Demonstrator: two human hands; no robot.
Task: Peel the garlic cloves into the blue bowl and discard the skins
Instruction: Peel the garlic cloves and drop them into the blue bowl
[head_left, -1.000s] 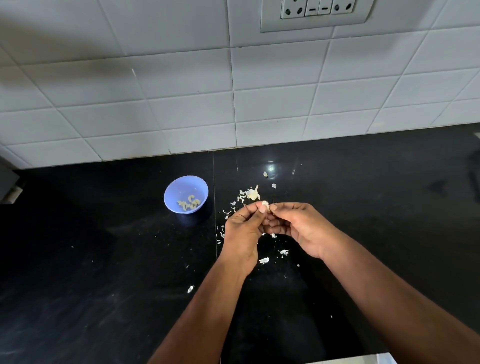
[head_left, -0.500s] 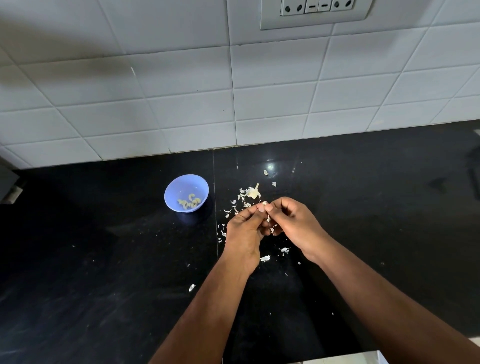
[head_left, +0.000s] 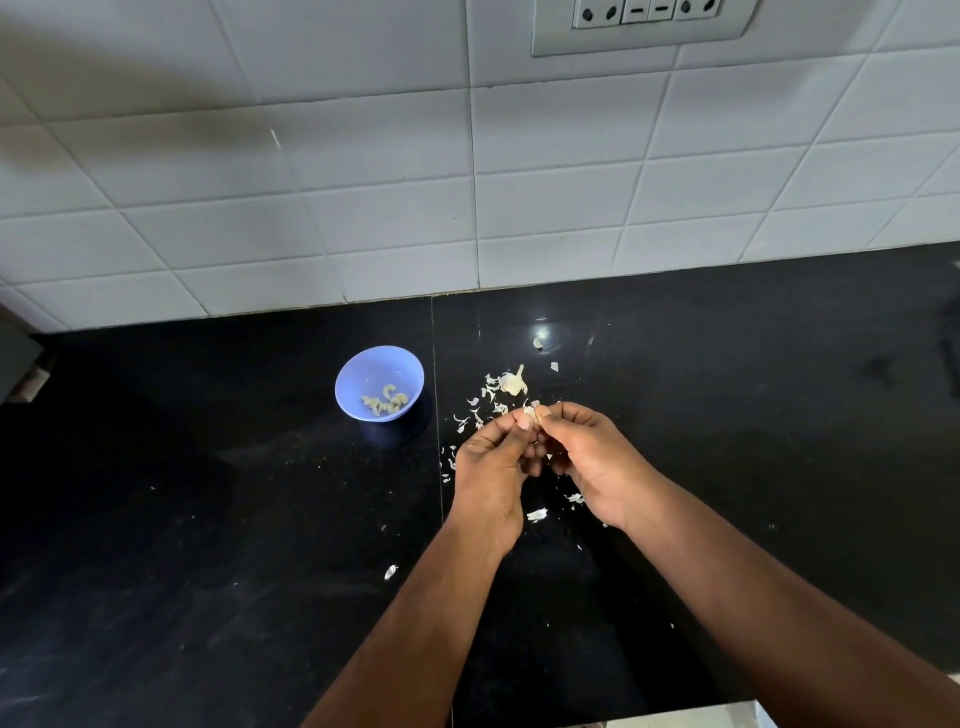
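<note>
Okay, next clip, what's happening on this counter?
A person is peeling garlic by hand over a black counter. The left hand and right hand meet just above it, fingertips pinching one small garlic clove between them. To the left stands a blue bowl with several peeled cloves already in it. The rest of the garlic bulb lies just beyond the hands, and loose skins are scattered on the counter around them, not yet cleared away.
</note>
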